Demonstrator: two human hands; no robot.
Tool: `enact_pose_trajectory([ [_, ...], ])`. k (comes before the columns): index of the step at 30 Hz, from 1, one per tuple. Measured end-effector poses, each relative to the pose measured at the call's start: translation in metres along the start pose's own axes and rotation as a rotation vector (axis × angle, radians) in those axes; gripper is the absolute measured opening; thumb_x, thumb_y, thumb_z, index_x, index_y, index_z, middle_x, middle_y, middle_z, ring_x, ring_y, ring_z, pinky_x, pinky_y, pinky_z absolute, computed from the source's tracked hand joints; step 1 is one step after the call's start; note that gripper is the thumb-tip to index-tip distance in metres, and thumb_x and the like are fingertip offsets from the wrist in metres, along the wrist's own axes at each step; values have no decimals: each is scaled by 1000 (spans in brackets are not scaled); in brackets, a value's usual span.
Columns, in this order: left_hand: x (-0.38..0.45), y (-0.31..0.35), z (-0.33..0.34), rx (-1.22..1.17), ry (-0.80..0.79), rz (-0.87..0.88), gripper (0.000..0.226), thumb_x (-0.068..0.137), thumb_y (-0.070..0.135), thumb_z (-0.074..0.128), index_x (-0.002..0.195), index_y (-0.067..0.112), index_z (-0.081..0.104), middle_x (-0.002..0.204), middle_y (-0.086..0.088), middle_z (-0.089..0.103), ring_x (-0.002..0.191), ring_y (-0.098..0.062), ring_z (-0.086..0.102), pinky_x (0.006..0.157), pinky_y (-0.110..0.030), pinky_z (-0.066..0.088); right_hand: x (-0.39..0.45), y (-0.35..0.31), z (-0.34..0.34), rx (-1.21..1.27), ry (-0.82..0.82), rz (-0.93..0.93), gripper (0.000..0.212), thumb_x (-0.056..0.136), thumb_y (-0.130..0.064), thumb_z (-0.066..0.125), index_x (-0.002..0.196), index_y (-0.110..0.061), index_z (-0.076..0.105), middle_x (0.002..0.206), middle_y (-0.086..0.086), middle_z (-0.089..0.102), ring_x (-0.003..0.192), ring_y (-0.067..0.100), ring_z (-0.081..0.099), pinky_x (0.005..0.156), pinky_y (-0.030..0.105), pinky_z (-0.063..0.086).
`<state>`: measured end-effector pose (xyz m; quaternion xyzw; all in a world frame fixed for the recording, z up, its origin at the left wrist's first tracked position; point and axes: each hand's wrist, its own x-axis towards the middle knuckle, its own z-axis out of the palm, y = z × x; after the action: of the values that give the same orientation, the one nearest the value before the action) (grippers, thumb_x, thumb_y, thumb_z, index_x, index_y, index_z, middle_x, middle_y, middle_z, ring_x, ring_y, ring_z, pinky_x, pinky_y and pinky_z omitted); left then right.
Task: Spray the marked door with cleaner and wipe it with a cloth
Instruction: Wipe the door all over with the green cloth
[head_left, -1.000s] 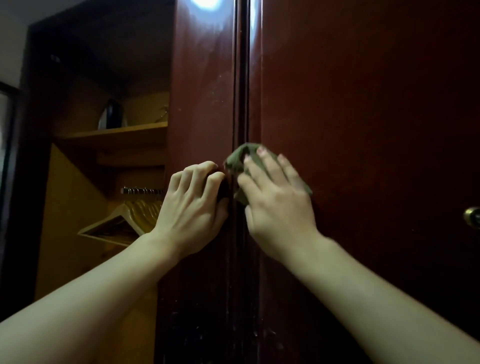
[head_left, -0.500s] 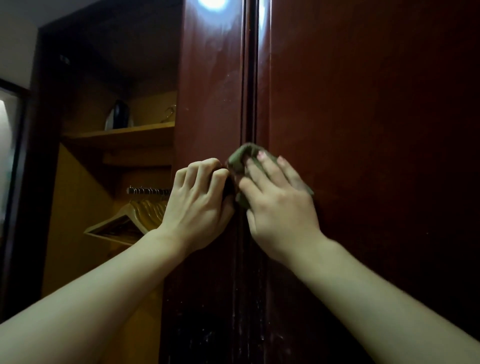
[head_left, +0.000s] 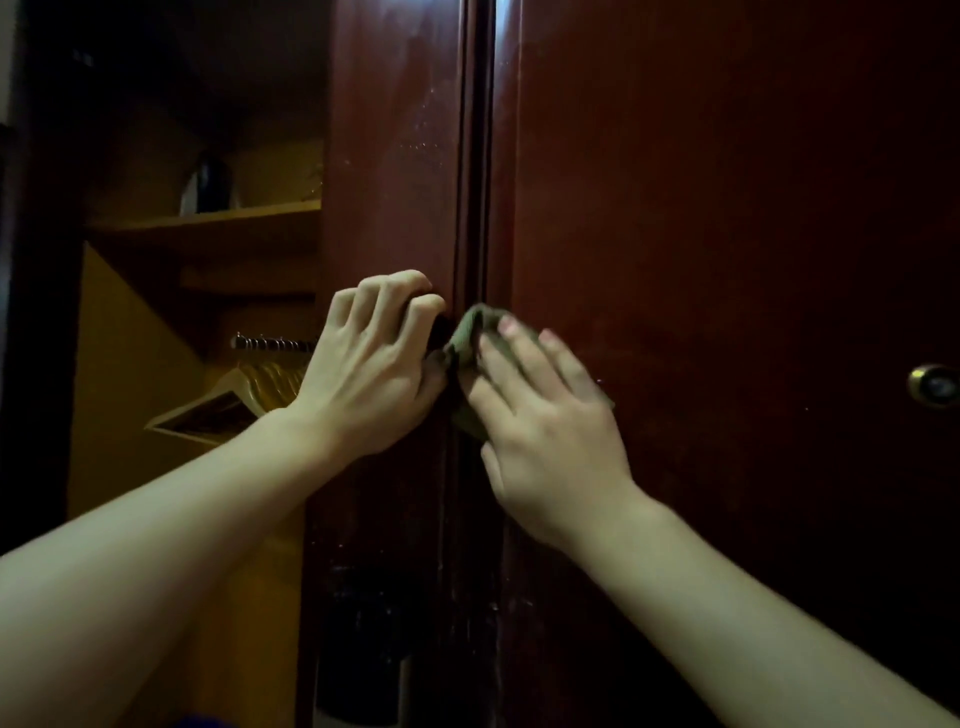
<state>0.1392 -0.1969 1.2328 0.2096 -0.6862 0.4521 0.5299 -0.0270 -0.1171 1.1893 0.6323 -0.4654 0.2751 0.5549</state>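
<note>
The dark red wooden door (head_left: 727, 260) fills the right half of the view. My right hand (head_left: 550, 436) lies flat, fingers straight, and presses a crumpled green cloth (head_left: 470, 332) against the door's left edge, beside the vertical groove. My left hand (head_left: 374, 374) rests on the red frame panel (head_left: 395, 156) just left of the groove. Its fingers are curled with the tips against the wood, and I see nothing in its grip. The thumb nearly touches the cloth. No spray bottle is in view.
A round brass knob (head_left: 932, 385) sits at the door's right edge. Left of the panel an open closet shows a wooden shelf (head_left: 208, 221) with a dark jug (head_left: 208, 182). Below the shelf several wooden hangers (head_left: 249, 389) hang on a rail.
My right hand and the cloth have slipped slightly down the door's edge. The left hand keeps its place beside it. The glare at the top has left the view.
</note>
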Motion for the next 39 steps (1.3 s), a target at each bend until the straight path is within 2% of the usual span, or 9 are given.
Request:
enact_pose_trajectory([
  [5,7,9,1,-13,-10,15,35,88,31,48,114,7,48,118,-17,52,102,-31,44,83,-43,37,26,6,-6,23,58,162,51,84,-24,38,126,-8,63,151,13,44,147,32,27,121,50,17],
  [10,1,15,5,-34,-26,-11,37,88,31,49,115,6,52,121,-17,52,105,-29,44,86,-43,37,-36,-17,8,23,29,70,43,82,-21,49,119,-10,67,148,14,48,146,33,30,119,51,23],
  [13,2,21,5,-31,-13,27,39,87,28,51,118,5,53,124,-17,51,110,-30,44,91,-42,35,-35,-8,5,27,18,46,47,81,-23,47,122,-11,66,149,13,47,147,30,29,120,49,23],
  [17,19,40,5,-85,87,-32,28,90,22,51,112,5,56,121,-17,53,107,-29,45,89,-40,35,-2,18,-9,11,73,141,53,87,-25,42,135,-10,58,150,15,44,146,32,29,120,50,22],
  [21,26,57,9,-103,121,-17,27,92,27,50,106,6,59,114,-13,57,103,-28,48,88,-40,35,-25,18,-11,-19,83,234,57,88,-23,41,143,-9,48,153,17,40,149,34,22,120,51,20],
  [26,21,74,16,-97,78,68,31,91,31,51,109,7,58,117,-15,57,106,-31,51,93,-45,35,-73,25,-12,-37,32,166,40,84,-21,50,119,-9,65,150,17,44,147,34,26,120,51,22],
  [32,36,98,18,-129,93,53,35,90,33,50,109,5,58,119,-17,55,110,-32,45,93,-46,34,-44,73,-38,-108,84,286,54,89,-24,41,142,-15,51,149,17,45,148,34,24,121,50,18],
  [36,42,120,22,-159,122,47,34,90,33,52,108,5,58,119,-17,55,109,-31,43,94,-46,33,-78,67,-36,-94,88,335,55,87,-23,42,141,-13,51,152,16,41,149,34,21,121,51,18],
  [39,45,136,24,-186,123,99,34,90,32,53,109,5,58,120,-18,54,110,-32,43,94,-47,33,-118,62,-32,-88,42,270,52,85,-22,46,134,-10,56,151,17,42,148,34,22,120,52,21],
])
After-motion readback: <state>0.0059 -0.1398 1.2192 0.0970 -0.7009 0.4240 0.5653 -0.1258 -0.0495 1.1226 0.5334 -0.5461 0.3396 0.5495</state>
